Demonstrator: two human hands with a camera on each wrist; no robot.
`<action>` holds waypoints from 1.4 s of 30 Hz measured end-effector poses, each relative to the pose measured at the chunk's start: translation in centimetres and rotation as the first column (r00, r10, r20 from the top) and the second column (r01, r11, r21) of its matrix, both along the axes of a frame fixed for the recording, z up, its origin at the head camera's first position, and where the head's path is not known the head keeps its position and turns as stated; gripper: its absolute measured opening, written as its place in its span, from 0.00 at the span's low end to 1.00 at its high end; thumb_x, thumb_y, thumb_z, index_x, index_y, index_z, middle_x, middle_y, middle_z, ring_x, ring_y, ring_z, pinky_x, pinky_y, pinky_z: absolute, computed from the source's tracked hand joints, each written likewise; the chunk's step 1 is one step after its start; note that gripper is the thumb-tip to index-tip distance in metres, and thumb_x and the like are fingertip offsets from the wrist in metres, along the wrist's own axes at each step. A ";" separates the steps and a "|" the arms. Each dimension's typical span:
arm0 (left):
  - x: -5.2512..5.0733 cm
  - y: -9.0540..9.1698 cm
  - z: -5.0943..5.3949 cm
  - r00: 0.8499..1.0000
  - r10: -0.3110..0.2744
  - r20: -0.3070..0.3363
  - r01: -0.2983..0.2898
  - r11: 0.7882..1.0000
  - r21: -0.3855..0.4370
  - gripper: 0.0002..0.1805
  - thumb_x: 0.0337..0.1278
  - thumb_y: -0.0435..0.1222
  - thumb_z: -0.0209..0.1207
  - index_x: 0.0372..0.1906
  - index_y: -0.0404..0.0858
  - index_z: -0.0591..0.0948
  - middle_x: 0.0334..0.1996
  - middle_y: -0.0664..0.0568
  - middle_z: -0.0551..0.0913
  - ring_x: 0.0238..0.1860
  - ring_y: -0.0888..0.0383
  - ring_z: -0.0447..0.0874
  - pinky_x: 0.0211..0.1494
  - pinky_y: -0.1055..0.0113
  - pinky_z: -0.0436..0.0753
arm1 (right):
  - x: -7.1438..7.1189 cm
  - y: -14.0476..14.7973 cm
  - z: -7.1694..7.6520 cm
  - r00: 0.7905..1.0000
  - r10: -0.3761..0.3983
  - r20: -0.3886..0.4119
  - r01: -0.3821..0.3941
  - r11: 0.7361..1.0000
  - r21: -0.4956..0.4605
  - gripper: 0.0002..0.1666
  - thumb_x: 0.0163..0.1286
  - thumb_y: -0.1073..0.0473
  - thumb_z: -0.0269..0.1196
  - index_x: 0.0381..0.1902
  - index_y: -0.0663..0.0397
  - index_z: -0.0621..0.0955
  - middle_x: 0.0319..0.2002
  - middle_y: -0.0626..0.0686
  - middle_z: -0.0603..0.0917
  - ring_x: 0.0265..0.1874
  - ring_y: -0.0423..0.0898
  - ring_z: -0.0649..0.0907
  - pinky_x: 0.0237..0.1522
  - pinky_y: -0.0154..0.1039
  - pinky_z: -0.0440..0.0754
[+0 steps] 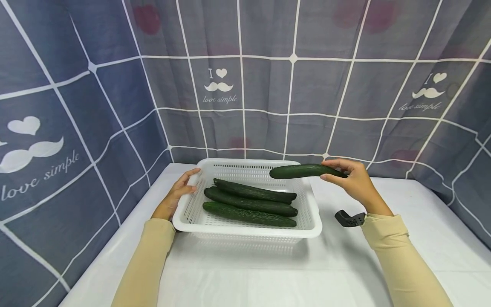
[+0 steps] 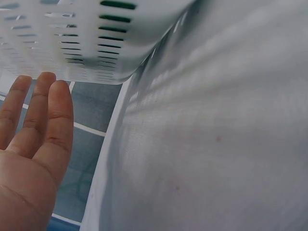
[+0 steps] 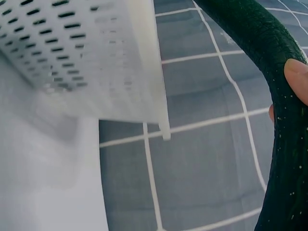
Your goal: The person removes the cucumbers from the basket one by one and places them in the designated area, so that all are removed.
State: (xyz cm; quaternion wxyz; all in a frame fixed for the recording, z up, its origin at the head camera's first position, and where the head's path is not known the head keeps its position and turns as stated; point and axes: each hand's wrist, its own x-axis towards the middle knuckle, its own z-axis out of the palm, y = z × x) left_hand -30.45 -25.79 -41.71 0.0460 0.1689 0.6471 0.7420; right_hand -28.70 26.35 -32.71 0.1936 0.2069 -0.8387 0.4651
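Note:
A white perforated plastic basket (image 1: 245,232) stands on the table, with several dark green cucumbers (image 1: 249,214) lying lengthwise inside. At its left end my left hand (image 1: 177,194) holds the rim, thumb and a finger over the edge. In the left wrist view, three fingers (image 2: 57,120) of that hand reach up to the basket's outer wall (image 2: 86,57). My right hand (image 1: 354,181) pinches one end of another cucumber (image 1: 295,171), which hangs level above the basket's back right corner. Its bent shape fills the right side of the right wrist view, a thumb (image 3: 297,79) against it.
White cloth covers the table (image 1: 276,281). A grey checked curtain (image 1: 268,85) hangs behind, and another side of it (image 1: 76,140) runs along the left. Beside my right wrist is a black perforated piece (image 1: 350,218), apparently the wrist camera's mount.

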 end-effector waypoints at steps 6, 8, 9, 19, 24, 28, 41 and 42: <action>0.1 -0.1 0.2 1.000 -0.006 0.017 0.006 1.000 0.003 0.32 0.68 0.32 0.53 0.74 0.58 0.73 0.70 0.52 0.70 0.64 0.55 0.76 0.59 0.58 0.83 | 0.0 1.4 -0.5 1.000 -0.020 -0.024 0.020 1.000 0.006 0.21 0.62 0.69 0.79 0.54 0.65 0.89 0.41 0.28 0.88 0.34 0.40 0.79 0.38 0.31 0.75; 0.1 -0.1 0.2 1.000 -0.004 0.015 0.004 1.000 0.005 0.32 0.68 0.32 0.54 0.73 0.58 0.73 0.70 0.52 0.70 0.65 0.54 0.76 0.59 0.58 0.83 | 0.1 1.8 -0.7 0.999 -0.025 -0.033 0.026 1.000 0.009 0.21 0.62 0.69 0.79 0.54 0.65 0.89 0.41 0.28 0.88 0.34 0.39 0.78 0.38 0.31 0.74; 0.1 -0.1 0.2 1.000 -0.006 0.013 0.006 1.000 0.005 0.32 0.67 0.32 0.54 0.73 0.59 0.73 0.70 0.52 0.70 0.65 0.54 0.76 0.59 0.58 0.83 | 0.1 2.0 -0.7 0.999 -0.028 -0.036 0.029 1.000 0.011 0.21 0.62 0.69 0.79 0.54 0.65 0.89 0.40 0.28 0.88 0.34 0.39 0.78 0.38 0.31 0.74; 0.1 0.0 0.0 1.000 -0.008 0.006 0.008 1.000 0.002 0.31 0.67 0.31 0.52 0.70 0.61 0.75 0.69 0.53 0.69 0.65 0.54 0.74 0.59 0.58 0.82 | 0.2 3.8 -1.8 0.995 -0.073 -0.062 0.077 0.996 0.050 0.21 0.63 0.71 0.77 0.54 0.66 0.88 0.41 0.24 0.86 0.37 0.38 0.76 0.39 0.32 0.71; 0.1 0.1 0.1 1.000 -0.006 0.008 0.006 1.000 0.006 0.31 0.67 0.31 0.53 0.71 0.61 0.75 0.69 0.53 0.70 0.66 0.54 0.74 0.60 0.59 0.82 | 0.2 4.6 -2.0 0.992 -0.118 -0.050 0.121 0.991 0.054 0.21 0.65 0.70 0.77 0.56 0.67 0.87 0.41 0.21 0.84 0.40 0.36 0.77 0.41 0.30 0.71; 0.2 0.1 0.3 1.000 0.002 0.025 -0.003 1.000 0.008 0.31 0.67 0.32 0.53 0.71 0.61 0.74 0.69 0.53 0.70 0.66 0.55 0.74 0.60 0.60 0.81 | 0.2 5.2 -2.2 0.990 -0.137 -0.025 0.138 0.990 0.029 0.21 0.67 0.69 0.76 0.57 0.66 0.87 0.39 0.23 0.85 0.37 0.36 0.77 0.37 0.29 0.72; 0.4 0.2 0.4 0.999 0.005 0.037 -0.006 1.000 0.008 0.31 0.67 0.32 0.52 0.71 0.61 0.74 0.70 0.54 0.68 0.66 0.55 0.73 0.60 0.60 0.81 | 0.1 7.3 -3.5 0.986 -0.169 0.011 0.169 0.985 -0.024 0.20 0.70 0.67 0.74 0.58 0.66 0.87 0.39 0.22 0.85 0.37 0.28 0.82 0.39 0.22 0.76; 0.4 0.3 0.3 0.999 0.004 0.036 -0.004 1.000 0.010 0.31 0.67 0.32 0.52 0.71 0.62 0.74 0.70 0.54 0.69 0.66 0.55 0.73 0.60 0.60 0.81 | 0.0 7.5 -3.6 0.985 -0.172 0.012 0.173 0.985 -0.025 0.20 0.70 0.67 0.74 0.58 0.66 0.87 0.39 0.22 0.85 0.37 0.27 0.82 0.39 0.22 0.76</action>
